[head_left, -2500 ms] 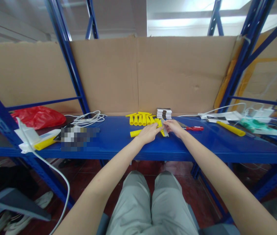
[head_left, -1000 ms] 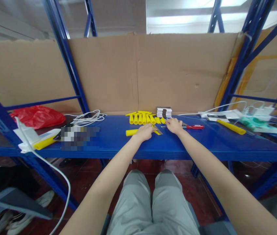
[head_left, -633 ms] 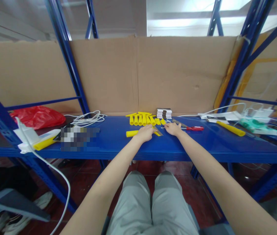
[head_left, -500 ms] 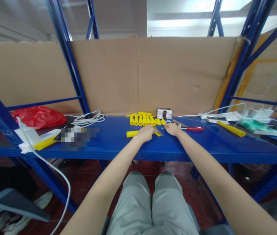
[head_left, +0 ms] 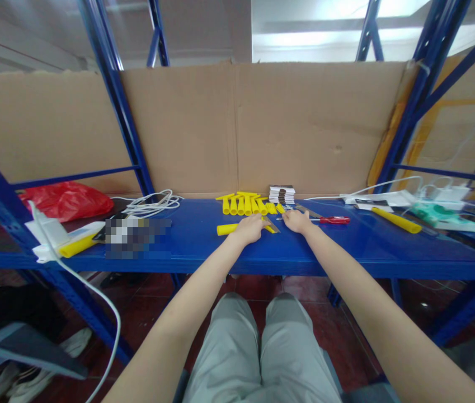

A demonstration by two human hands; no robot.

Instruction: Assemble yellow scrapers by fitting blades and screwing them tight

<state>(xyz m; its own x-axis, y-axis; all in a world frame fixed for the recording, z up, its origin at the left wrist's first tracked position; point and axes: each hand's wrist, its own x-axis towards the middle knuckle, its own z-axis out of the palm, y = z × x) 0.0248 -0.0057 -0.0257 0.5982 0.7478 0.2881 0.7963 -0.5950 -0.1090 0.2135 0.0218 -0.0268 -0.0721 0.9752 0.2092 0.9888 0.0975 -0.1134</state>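
Note:
My left hand [head_left: 249, 228] is closed round a yellow-handled scraper [head_left: 226, 229] lying low over the blue tabletop. The scraper's handle end sticks out to the left, and its flat blade and yellow head show past my fingers on the right. Just right of it, my right hand [head_left: 297, 220] is down at the table with its fingers drawn together; whatever is at the fingertips is too small to make out. Small yellow pieces [head_left: 271, 208] lie just beyond that hand. A red-handled screwdriver [head_left: 334, 220] lies beside it, its shaft passing partly behind my hand.
Several yellow scraper handles [head_left: 240, 206] stand in a row at the back, beside a stack of white cards [head_left: 281, 195]. Coiled white cable [head_left: 153, 202] and a red bag [head_left: 69, 200] lie left. Another yellow handle [head_left: 396, 220] lies right. Cardboard [head_left: 304, 123] walls the back.
Almost nothing differs. Both hands keep their places, with at most a slight shift of the right fingers by the small yellow pieces.

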